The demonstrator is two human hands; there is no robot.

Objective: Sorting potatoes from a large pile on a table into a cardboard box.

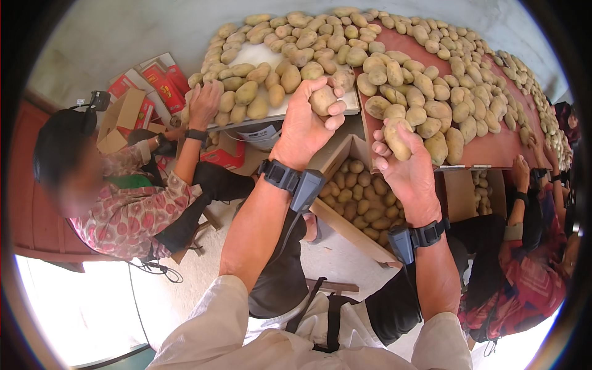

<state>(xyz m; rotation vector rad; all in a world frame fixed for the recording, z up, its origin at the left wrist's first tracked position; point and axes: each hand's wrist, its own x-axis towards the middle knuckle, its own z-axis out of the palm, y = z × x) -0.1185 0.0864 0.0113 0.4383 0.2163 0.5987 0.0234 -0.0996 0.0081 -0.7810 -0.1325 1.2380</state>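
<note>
My left hand (pixel 305 115) is closed around a potato (pixel 323 101), raised in front of the white-topped table (pixel 259 54). In my right hand (pixel 409 178) is another potato (pixel 397 142), held between thumb and fingers at the near edge of the red table (pixel 485 148). Heaps of loose potatoes (pixel 421 85) cover much of both tables just beyond my hands. Below and between my forearms stands an open cardboard box (pixel 349 231) with many potatoes (pixel 365 199) inside. Parts of the box are hidden behind my right hand and wrist.
At the left a seated person (pixel 134 194) reaches onto the white-topped table. Further people (pixel 522 277) sit close on my right. Red and brown cartons (pixel 125 111) stand by the wall. A white bucket (pixel 261 135) is under the table, and another cardboard box (pixel 460 196) stands right.
</note>
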